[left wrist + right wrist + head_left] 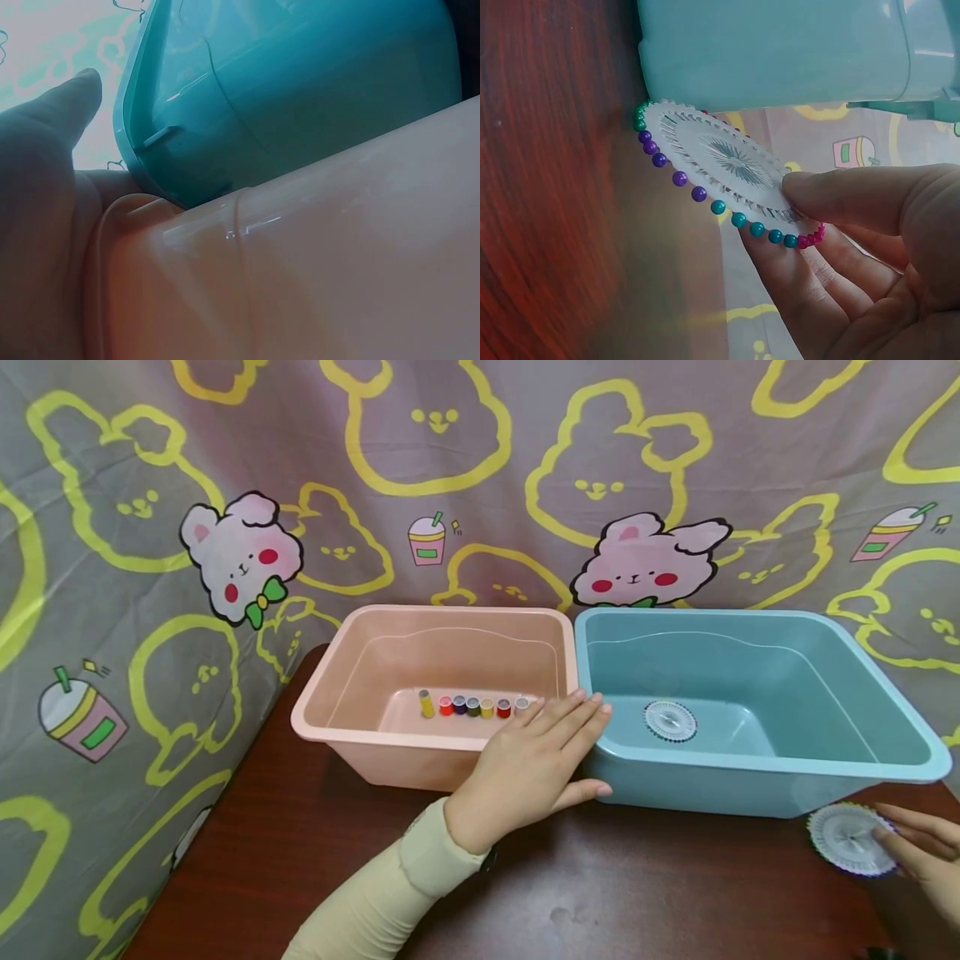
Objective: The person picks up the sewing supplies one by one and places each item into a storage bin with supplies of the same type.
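My right hand (pixel 926 852) pinches a pin wheel (pixel 852 839), a flat white disc edged with coloured ball-headed pins, between thumb and fingers. In the right wrist view this pin wheel (pixel 735 161) is tilted, with green, purple, teal and pink heads showing. It is held in front of the blue tub (pixel 705 789), near its right end. A second pin wheel (pixel 671 721) lies on the blue tub's floor. My left hand (pixel 536 760) rests with straight fingers on the adjoining rims of the pink tub (pixel 420 760) and the blue tub.
Several small thread spools (pixel 473 707) line the floor of the pink tub, a yellow one at the left standing taller. Both tubs sit side by side on a dark reddish-brown table (pixel 600 893). A patterned curtain (pixel 480 485) hangs behind and at the left.
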`<move>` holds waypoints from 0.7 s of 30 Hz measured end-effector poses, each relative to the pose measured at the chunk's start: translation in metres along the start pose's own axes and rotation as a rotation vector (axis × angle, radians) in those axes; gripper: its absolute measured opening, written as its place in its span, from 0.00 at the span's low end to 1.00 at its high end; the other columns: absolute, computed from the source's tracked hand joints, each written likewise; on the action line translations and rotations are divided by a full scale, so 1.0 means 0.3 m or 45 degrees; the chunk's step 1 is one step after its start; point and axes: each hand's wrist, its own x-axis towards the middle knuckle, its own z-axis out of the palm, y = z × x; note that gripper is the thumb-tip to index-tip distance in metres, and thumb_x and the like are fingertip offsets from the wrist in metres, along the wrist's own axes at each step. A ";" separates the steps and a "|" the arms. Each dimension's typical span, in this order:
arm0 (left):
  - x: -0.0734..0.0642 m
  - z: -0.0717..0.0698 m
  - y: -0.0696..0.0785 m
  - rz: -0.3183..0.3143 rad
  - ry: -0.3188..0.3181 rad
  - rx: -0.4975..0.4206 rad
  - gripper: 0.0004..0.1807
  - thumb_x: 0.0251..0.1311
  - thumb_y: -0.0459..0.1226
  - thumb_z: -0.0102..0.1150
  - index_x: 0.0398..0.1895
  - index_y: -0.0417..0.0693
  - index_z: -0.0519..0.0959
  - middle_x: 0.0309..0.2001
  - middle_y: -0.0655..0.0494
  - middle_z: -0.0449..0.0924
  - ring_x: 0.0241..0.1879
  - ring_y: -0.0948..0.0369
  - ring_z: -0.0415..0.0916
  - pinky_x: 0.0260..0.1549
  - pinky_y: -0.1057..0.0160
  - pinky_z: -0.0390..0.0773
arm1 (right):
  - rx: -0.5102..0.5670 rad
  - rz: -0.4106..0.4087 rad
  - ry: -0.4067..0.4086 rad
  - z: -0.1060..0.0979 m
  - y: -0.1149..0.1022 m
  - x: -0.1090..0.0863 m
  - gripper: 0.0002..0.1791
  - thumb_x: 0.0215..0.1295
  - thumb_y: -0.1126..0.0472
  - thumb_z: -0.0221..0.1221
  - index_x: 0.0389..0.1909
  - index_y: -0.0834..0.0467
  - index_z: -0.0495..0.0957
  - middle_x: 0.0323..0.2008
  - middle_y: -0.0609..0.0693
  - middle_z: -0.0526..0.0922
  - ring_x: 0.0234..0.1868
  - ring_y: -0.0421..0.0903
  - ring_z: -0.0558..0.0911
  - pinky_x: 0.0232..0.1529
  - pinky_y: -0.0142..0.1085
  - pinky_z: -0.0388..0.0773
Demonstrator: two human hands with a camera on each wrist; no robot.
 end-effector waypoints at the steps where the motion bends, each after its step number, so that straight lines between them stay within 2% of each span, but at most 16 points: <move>1: 0.000 0.000 0.000 0.000 -0.001 0.000 0.44 0.68 0.67 0.45 0.79 0.51 0.61 0.77 0.56 0.61 0.77 0.59 0.54 0.73 0.53 0.58 | 0.015 -0.002 -0.003 -0.002 0.002 -0.001 0.34 0.71 0.71 0.55 0.30 0.18 0.73 0.23 0.17 0.74 0.20 0.23 0.74 0.14 0.25 0.70; 12: 0.001 -0.002 0.000 0.006 -0.015 0.005 0.45 0.68 0.68 0.45 0.79 0.51 0.59 0.77 0.55 0.59 0.77 0.59 0.54 0.74 0.53 0.55 | 0.056 -0.048 0.011 -0.005 0.020 0.004 0.33 0.72 0.71 0.54 0.34 0.19 0.75 0.25 0.15 0.75 0.22 0.21 0.74 0.15 0.23 0.70; 21: 0.002 -0.004 0.000 0.019 -0.048 0.011 0.46 0.68 0.68 0.44 0.80 0.50 0.58 0.78 0.55 0.57 0.78 0.59 0.52 0.75 0.54 0.53 | -0.021 -0.002 0.038 -0.008 0.038 0.017 0.33 0.72 0.71 0.53 0.37 0.20 0.71 0.26 0.14 0.72 0.23 0.20 0.72 0.17 0.22 0.71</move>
